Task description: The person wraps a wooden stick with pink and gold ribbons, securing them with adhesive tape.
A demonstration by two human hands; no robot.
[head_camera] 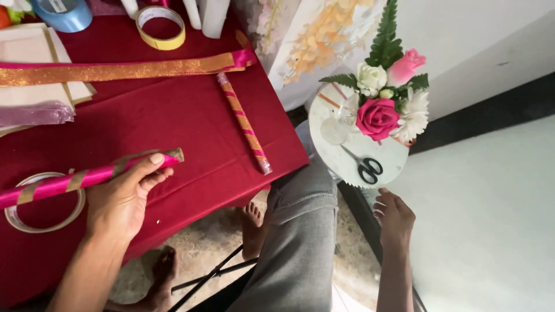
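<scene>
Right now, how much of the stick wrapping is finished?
One wrapped stick already lies finished on the red cloth. The left hand holds a second stick, pink and gold ribbon nearly to its bare tip. The right hand reaches toward the scissors.

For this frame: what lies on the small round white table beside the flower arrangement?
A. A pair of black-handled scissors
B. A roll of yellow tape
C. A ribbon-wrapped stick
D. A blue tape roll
A: the black-handled scissors lie on the round white table just below the flower arrangement, a little beyond the empty right hand.
</scene>
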